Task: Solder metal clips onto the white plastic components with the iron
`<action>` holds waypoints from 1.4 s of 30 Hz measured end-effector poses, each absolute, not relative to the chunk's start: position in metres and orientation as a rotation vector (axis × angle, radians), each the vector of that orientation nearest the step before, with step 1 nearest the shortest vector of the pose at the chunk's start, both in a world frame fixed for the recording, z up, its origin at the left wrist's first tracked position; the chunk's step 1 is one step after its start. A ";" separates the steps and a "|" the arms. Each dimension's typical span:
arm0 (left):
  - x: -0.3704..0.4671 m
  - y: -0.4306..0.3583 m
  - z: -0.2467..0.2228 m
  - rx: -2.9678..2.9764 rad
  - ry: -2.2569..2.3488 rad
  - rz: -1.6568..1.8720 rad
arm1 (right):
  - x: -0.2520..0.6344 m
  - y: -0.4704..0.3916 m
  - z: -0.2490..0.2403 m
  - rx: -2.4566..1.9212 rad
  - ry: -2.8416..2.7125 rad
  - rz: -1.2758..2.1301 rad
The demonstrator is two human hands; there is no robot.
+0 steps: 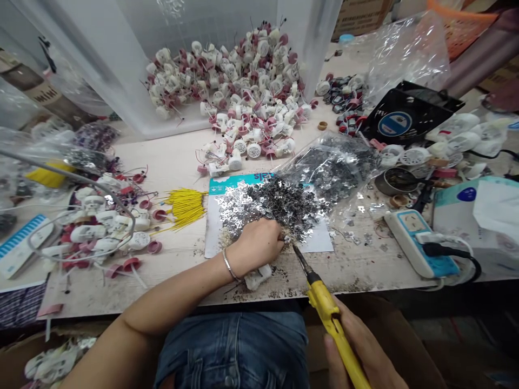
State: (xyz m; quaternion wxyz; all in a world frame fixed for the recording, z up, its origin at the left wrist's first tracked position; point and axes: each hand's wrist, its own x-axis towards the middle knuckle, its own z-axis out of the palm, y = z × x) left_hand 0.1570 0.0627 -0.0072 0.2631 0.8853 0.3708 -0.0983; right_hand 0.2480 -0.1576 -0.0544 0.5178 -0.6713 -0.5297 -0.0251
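Many white-and-pink units (243, 86), wires showing, lie in the bin (170, 21) and spill onto the desk (162, 162); that share looks well advanced. A smaller group (97, 227) sits at the left, its stage unclear. Plenty of metal bits (284, 202) and a bundle of yellow wires (184, 208) look unused. The person's right hand (365, 346) has its grip closed round the iron (324, 302), tip beside the left hand (259, 243), whose grip cannot be told. A white part (258, 276) lies just below that hand, its work apparently unfinished.
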 end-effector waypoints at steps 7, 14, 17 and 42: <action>0.133 0.044 0.011 2.331 0.894 -0.143 | 0.237 -0.124 -0.063 -1.537 -1.160 -0.055; 0.112 0.023 0.007 1.955 0.719 0.629 | 0.219 -0.090 -0.058 -1.415 -1.077 0.153; 0.088 0.029 0.007 2.036 0.824 0.802 | 0.209 -0.085 -0.061 -1.363 -1.228 0.171; 0.037 0.003 -0.025 1.875 0.972 0.575 | 0.179 -0.063 -0.061 -1.385 -1.205 0.215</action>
